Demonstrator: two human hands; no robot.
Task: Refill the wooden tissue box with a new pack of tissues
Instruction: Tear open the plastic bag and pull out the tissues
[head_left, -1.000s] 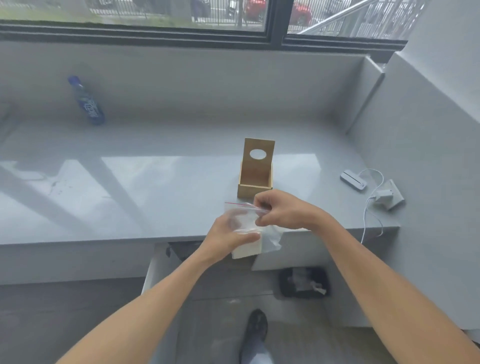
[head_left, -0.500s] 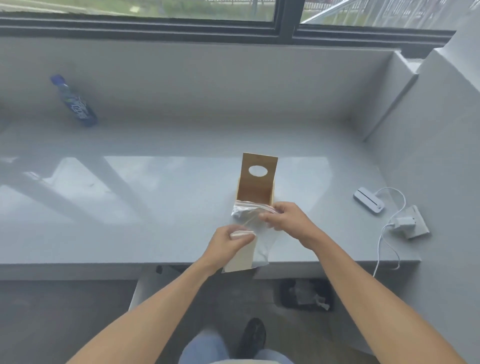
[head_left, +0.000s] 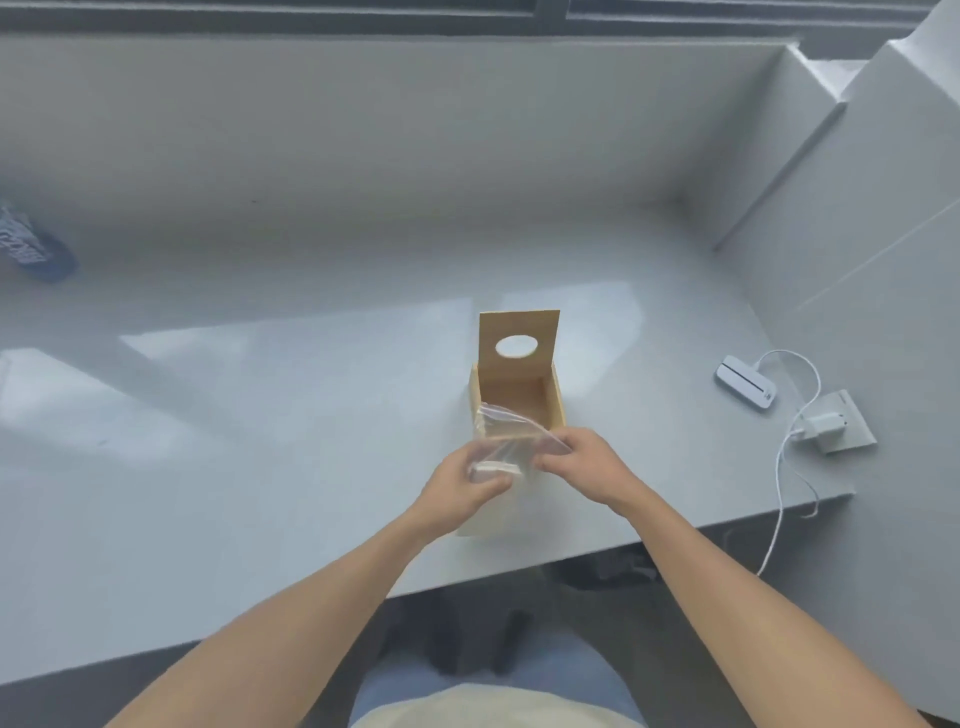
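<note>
Wooden box (head_left: 519, 387), one; tissue pack (head_left: 506, 441), one

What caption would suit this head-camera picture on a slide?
Both hands, left and right, hold a clear tissue bag over the open wooden box.

You are finding no readable text; white lettering on blue bottle (head_left: 36, 252) label at far left is blurring beyond legibility.

Both forearms are bare, with no sleeves, watch or rings; at six o'clock, a cream shirt hem (head_left: 498, 709) overlaps blue jeans (head_left: 395, 691).
</note>
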